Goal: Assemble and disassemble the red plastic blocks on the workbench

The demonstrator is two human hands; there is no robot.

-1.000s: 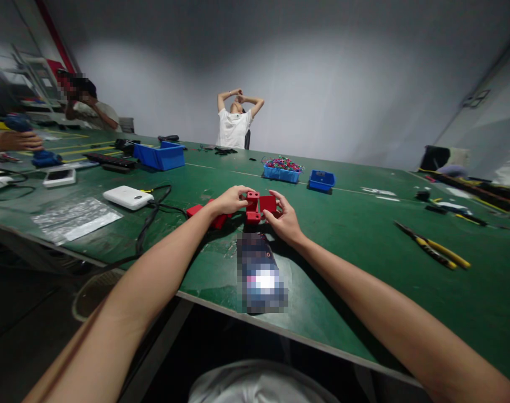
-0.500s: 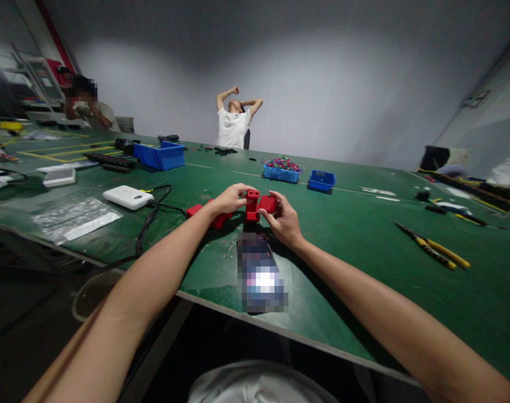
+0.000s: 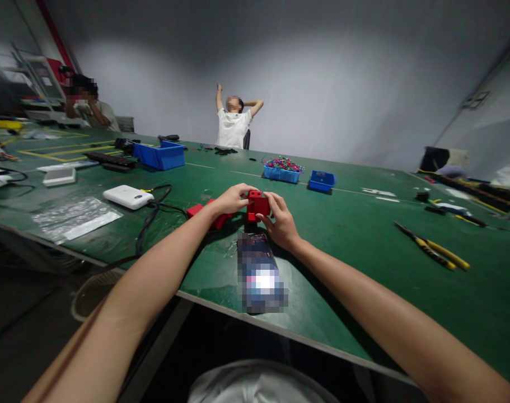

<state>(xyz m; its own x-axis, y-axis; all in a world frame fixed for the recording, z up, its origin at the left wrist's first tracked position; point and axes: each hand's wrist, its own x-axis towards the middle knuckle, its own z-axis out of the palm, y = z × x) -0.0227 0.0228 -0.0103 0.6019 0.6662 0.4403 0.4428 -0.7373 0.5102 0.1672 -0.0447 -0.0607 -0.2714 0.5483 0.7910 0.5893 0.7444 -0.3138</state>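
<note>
Two red plastic blocks (image 3: 256, 204) are pressed together at the middle of the green table (image 3: 364, 235). My left hand (image 3: 232, 200) pinches them from the left, fingers closed on the block. My right hand (image 3: 280, 221) grips them from the right, fingers wrapped around. More red pieces (image 3: 204, 215) lie on the table under my left wrist. A dark blurred object (image 3: 261, 274) lies just in front of my hands near the table's edge.
A white box (image 3: 127, 197) with a black cable and a plastic sheet (image 3: 74, 218) lie to the left. Blue bins (image 3: 322, 181) stand behind, one (image 3: 282, 169) holding coloured parts. Yellow-handled pliers (image 3: 435, 253) lie at right. Two people sit at the far side.
My right hand has pushed its red block leftward against the one in my left hand, closing the gap. The seated person at the back raised an arm.
</note>
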